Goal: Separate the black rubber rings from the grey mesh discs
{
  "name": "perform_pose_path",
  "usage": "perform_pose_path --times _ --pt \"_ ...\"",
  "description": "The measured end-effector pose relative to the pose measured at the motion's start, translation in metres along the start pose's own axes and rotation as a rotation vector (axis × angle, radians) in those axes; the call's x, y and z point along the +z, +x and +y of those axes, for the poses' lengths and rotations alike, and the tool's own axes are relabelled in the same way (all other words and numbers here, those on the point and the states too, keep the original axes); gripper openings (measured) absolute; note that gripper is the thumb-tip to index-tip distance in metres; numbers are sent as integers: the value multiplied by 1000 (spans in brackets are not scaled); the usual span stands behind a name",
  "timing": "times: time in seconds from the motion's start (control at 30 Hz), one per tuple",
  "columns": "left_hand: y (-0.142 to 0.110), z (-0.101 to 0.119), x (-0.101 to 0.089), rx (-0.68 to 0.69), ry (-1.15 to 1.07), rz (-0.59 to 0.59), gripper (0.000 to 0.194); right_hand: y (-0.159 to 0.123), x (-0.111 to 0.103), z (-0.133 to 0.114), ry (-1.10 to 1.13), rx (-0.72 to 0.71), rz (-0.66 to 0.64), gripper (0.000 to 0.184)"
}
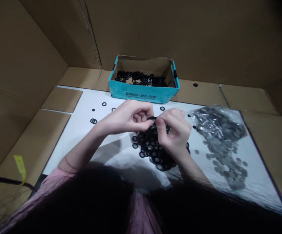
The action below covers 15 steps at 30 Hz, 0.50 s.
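Note:
My left hand (137, 118) and my right hand (173, 126) meet over the middle of the white board. Between their thumbs and fingertips they pinch one black ring (152, 118), partly covered by the fingers. Just below them lies a heap of black rings (153, 148), many with a pale grey centre; my right hand hides part of it. To the right, grey discs (228, 165) spill across the board from a clear plastic bag (218, 123) filled with more of them.
A turquoise cardboard box (143, 92) with loose black rings inside stands at the back. Several stray rings (93, 121) and small black dots (195, 85) lie around. Cardboard walls (179, 39) enclose the white board (82, 143). A cable with a yellow tag (20, 167) is at left.

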<state>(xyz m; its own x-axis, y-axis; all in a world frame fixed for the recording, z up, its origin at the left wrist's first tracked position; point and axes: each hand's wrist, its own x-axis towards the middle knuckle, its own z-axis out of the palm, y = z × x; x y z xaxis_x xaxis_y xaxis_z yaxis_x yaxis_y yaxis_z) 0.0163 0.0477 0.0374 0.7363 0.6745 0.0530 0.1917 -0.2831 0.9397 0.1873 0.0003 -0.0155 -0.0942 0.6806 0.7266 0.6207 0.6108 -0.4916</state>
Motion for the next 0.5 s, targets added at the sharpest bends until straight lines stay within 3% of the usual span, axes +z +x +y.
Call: perform_pose_path --times 0.17,0.27,0.5 --pt "3 -8 6 147 42 165 10 2 0 1 158 139 -11 25" --pt "3 -9 10 129 -11 127 13 4 -3 2 195 156 -37 27" --pt "1 -6 10 45 8 127 9 2 -1 4 72 42 6 19"
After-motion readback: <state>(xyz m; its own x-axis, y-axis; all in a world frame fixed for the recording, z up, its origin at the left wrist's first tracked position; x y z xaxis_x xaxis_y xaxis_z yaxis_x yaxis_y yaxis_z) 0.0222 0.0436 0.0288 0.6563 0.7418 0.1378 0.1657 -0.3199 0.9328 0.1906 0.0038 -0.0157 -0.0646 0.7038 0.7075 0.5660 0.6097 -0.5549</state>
